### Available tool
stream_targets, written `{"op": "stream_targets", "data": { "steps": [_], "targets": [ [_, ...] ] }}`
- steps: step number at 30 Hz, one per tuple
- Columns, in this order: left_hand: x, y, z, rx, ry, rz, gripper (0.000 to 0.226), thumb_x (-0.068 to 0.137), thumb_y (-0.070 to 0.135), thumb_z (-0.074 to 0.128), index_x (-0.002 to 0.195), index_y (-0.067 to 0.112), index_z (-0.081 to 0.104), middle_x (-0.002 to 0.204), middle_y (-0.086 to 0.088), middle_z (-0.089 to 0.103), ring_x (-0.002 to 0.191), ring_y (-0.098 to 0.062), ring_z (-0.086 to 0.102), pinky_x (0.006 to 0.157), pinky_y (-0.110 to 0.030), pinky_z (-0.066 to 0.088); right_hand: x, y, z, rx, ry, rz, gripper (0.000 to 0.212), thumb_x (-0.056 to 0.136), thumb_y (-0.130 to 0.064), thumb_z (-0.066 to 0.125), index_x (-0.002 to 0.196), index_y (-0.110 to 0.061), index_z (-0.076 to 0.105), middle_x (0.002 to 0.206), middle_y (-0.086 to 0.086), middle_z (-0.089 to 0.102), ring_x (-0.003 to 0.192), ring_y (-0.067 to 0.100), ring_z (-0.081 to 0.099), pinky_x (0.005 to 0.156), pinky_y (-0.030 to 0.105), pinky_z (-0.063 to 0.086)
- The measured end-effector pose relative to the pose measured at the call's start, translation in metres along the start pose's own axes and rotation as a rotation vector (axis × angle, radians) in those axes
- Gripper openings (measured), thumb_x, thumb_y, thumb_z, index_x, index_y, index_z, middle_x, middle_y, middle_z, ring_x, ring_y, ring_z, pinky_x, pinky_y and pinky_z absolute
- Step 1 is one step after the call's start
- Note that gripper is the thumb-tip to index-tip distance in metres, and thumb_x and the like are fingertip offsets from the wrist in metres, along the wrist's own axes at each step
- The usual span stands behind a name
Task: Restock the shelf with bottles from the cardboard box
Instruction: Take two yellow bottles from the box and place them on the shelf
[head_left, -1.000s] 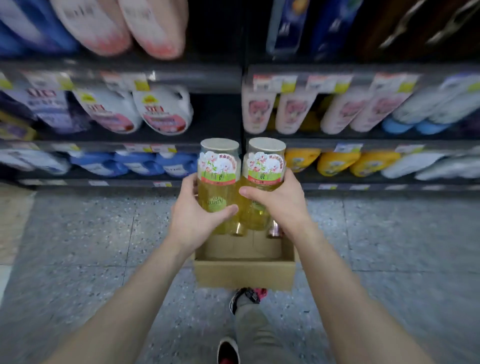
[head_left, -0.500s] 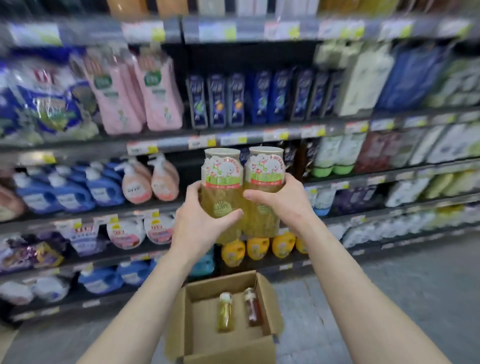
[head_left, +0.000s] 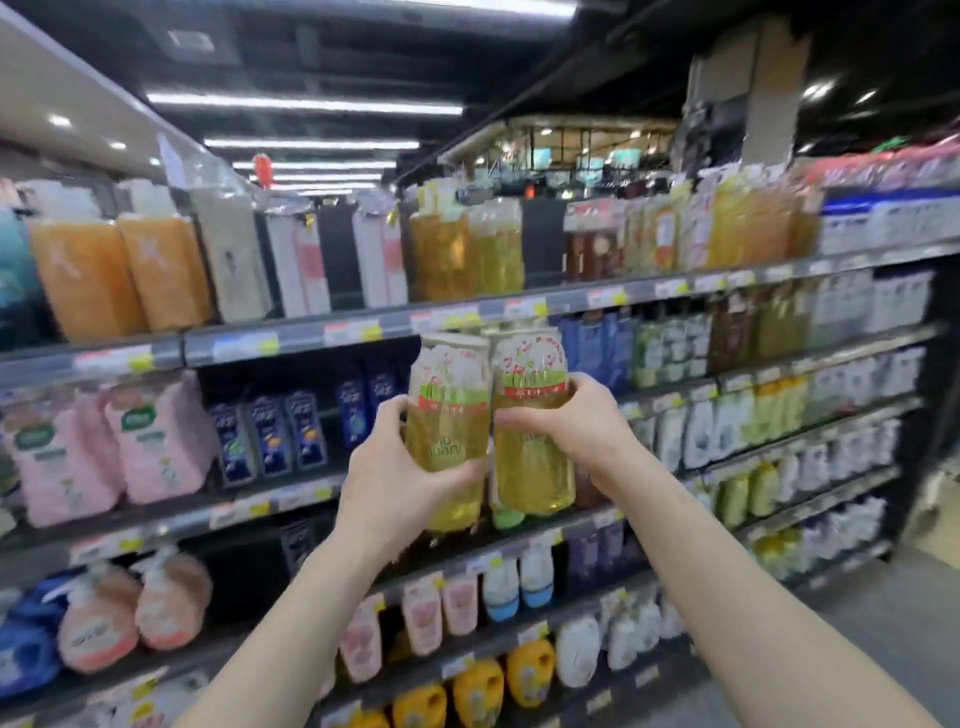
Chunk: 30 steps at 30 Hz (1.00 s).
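Observation:
Two tall bottles of yellow liquid with flowered labels are held side by side in front of the shelves. My left hand (head_left: 387, 480) grips the left bottle (head_left: 448, 415) around its middle. My right hand (head_left: 576, 423) grips the right bottle (head_left: 532, 452) from the right side. Both bottles are upright, touching each other, just below the top shelf (head_left: 519, 306). On that top shelf stand similar yellow bottles (head_left: 465, 249), with a dark gap (head_left: 543, 244) to their right. The cardboard box is out of view.
Lower shelves carry pink refill pouches (head_left: 111, 441), blue bottles (head_left: 270, 436), white and green bottles (head_left: 727, 431) and yellow jugs (head_left: 478, 691). Orange pouches (head_left: 119, 270) stand on the top shelf at left. The aisle floor (head_left: 883, 613) shows at lower right.
The view has swung upward from the floor and box to the upper shelves. Both hands have lifted the two bottles toward the top shelf; the box has dropped out of view.

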<state>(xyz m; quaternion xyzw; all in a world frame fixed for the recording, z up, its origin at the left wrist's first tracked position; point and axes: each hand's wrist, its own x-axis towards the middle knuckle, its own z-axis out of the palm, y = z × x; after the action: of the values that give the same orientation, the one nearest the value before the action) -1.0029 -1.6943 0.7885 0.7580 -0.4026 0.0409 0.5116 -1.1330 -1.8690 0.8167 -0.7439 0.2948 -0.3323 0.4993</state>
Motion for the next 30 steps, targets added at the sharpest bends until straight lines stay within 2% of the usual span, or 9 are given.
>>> {"op": "stream_targets", "data": {
  "steps": [2,6,13,17,21,23,25,27,30],
  "targets": [
    [0.015,0.021,0.034,0.013,0.009,0.015,0.081,0.057,0.068,0.089,0.121,0.05,0.042,0.102,0.028,0.065,0.094,0.008,0.063,0.08,-0.029,0.057,0.028,0.004,-0.039,-0.028,0.009,-0.019,0.072,0.05,-0.048,0.101,0.11,-0.029,0.065,0.105,-0.009,0.077,0.098,0.011,0.074,0.09,0.041,0.063],
    [0.042,0.058,0.102,0.007,0.025,0.023,0.079,0.061,0.059,0.092,0.12,0.049,0.042,0.101,0.028,0.063,0.094,0.006,0.062,0.077,-0.028,0.055,0.076,0.017,-0.108,-0.103,0.013,-0.067,0.082,0.049,-0.054,0.099,0.118,-0.026,0.063,0.109,-0.01,0.074,0.099,0.009,0.072,0.089,0.037,0.062],
    [0.104,0.089,0.181,0.029,0.064,-0.004,0.087,0.059,0.062,0.09,0.131,0.044,0.044,0.108,0.024,0.065,0.099,-0.001,0.064,0.083,-0.036,0.058,0.157,0.041,-0.177,-0.076,0.018,-0.085,0.074,0.057,-0.045,0.1,0.116,-0.024,0.061,0.108,-0.009,0.073,0.099,0.008,0.071,0.087,0.035,0.061],
    [0.143,0.089,0.206,0.033,0.099,-0.009,0.093,0.055,0.068,0.088,0.134,0.045,0.044,0.108,0.024,0.065,0.099,0.002,0.063,0.084,-0.034,0.058,0.209,0.045,-0.192,-0.02,-0.006,-0.113,0.069,0.06,-0.037,0.101,0.117,-0.022,0.064,0.105,-0.01,0.076,0.098,0.008,0.073,0.085,0.031,0.061],
    [0.186,0.083,0.224,0.051,0.115,0.015,0.087,0.054,0.071,0.085,0.127,0.047,0.045,0.106,0.026,0.065,0.096,0.002,0.065,0.085,-0.038,0.06,0.264,0.037,-0.194,-0.025,-0.008,-0.177,0.071,0.06,-0.037,0.101,0.119,-0.022,0.065,0.106,-0.009,0.076,0.097,0.007,0.072,0.077,0.025,0.058],
    [0.211,0.081,0.23,0.062,0.137,0.034,0.088,0.053,0.075,0.083,0.126,0.049,0.041,0.109,0.024,0.064,0.097,-0.002,0.066,0.084,-0.038,0.06,0.293,0.033,-0.192,-0.052,0.011,-0.222,0.077,0.058,-0.041,0.101,0.123,-0.021,0.063,0.11,-0.007,0.075,0.1,0.01,0.072,0.085,0.032,0.061],
    [0.238,0.08,0.233,0.042,0.16,0.047,0.086,0.056,0.071,0.085,0.124,0.05,0.038,0.108,0.025,0.062,0.096,0.001,0.065,0.079,-0.034,0.059,0.321,0.026,-0.189,-0.076,0.03,-0.26,0.081,0.058,-0.042,0.101,0.125,-0.02,0.062,0.111,-0.006,0.075,0.102,0.012,0.072,0.091,0.039,0.062],
    [0.26,0.082,0.235,0.024,0.162,0.058,0.083,0.062,0.062,0.089,0.126,0.047,0.039,0.104,0.028,0.059,0.093,0.009,0.058,0.076,-0.029,0.056,0.346,0.02,-0.188,-0.059,0.026,-0.272,0.082,0.058,-0.041,0.102,0.127,-0.018,0.061,0.111,-0.006,0.074,0.103,0.014,0.072,0.091,0.04,0.063],
    [0.291,0.084,0.238,0.015,0.191,0.077,0.084,0.064,0.058,0.09,0.13,0.044,0.041,0.106,0.028,0.06,0.096,0.009,0.057,0.077,-0.027,0.056,0.384,0.011,-0.184,-0.018,0.041,-0.295,0.092,0.055,-0.044,0.102,0.13,-0.015,0.056,0.114,-0.004,0.072,0.106,0.016,0.071,0.091,0.039,0.062]
  ]
}}
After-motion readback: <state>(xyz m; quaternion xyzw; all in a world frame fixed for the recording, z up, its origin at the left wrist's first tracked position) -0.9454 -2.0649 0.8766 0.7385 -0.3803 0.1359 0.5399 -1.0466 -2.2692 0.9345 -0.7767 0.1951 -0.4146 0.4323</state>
